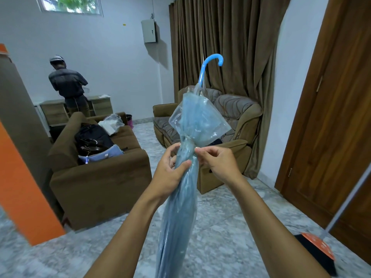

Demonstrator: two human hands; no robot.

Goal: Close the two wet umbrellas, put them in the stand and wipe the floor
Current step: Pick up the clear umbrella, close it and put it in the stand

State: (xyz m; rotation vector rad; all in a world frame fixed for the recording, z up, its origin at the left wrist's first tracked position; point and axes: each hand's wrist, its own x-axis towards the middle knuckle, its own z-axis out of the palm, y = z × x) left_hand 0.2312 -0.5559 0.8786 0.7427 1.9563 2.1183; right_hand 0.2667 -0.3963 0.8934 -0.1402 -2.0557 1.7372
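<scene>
A folded, see-through blue umbrella (178,207) stands upright in front of me, its curved blue handle (210,65) pointing up and its tip out of frame below. My left hand (170,171) wraps around the gathered canopy near its middle. My right hand (216,160) pinches the canopy or its strap at the same height, on the right side. Above my hands the plastic flares out loosely. No second umbrella and no stand are visible.
A brown sofa (96,177) with bags stands to the left, an armchair (230,125) behind the umbrella. A person (68,85) stands at the far wall. A broom (315,249) leans by the wooden door (337,117) on the right. An orange pillar (22,177) stands at left. The floor is marble.
</scene>
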